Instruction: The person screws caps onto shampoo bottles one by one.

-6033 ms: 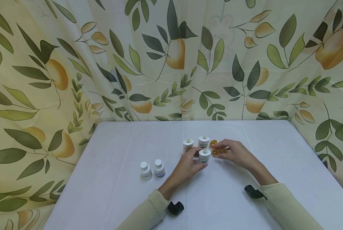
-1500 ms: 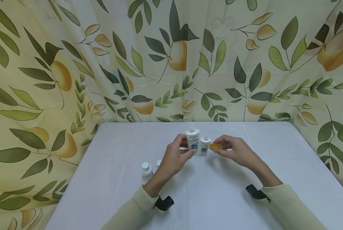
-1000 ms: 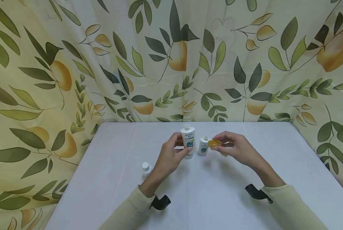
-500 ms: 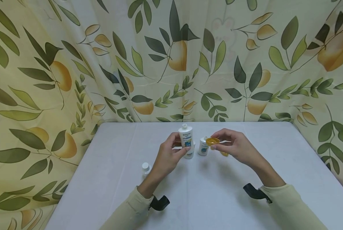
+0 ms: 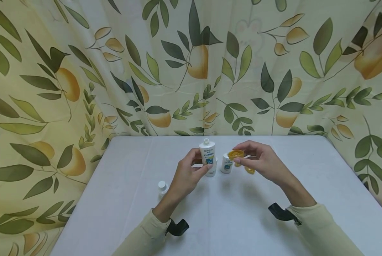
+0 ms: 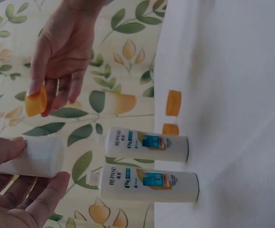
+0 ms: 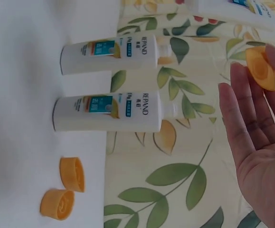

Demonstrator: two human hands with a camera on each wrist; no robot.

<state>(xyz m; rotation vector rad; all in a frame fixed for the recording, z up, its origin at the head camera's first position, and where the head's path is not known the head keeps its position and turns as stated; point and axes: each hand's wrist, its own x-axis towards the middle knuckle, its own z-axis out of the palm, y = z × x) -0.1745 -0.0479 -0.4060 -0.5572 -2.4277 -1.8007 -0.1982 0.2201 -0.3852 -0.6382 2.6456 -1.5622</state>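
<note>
My left hand (image 5: 188, 170) grips a white bottle (image 5: 207, 152) with a bare narrow neck, raised above the table. Over to the right, my right hand (image 5: 263, 163) pinches an orange-yellow cap (image 5: 236, 154) between thumb and fingers, its hollow underside showing in the right wrist view. Cap and bottle are apart. Two matching uncapped bottles stand upright: one (image 5: 226, 164) beside the cap, the other (image 7: 106, 112) partly hidden behind the held bottle in the head view. Two more orange caps (image 7: 72, 174) lie on the table near my right hand.
A small white bottle (image 5: 162, 188) with a white lid stands at the left, partly behind my left wrist. White cloth covers the table (image 5: 229, 220). A leaf-and-fruit patterned curtain (image 5: 235, 81) hangs along the back and left side.
Since six seconds ago, the left hand has lifted a bottle and the right hand has picked up a cap. Lately the bottle has shifted left and the cap has risen and turned slightly.
</note>
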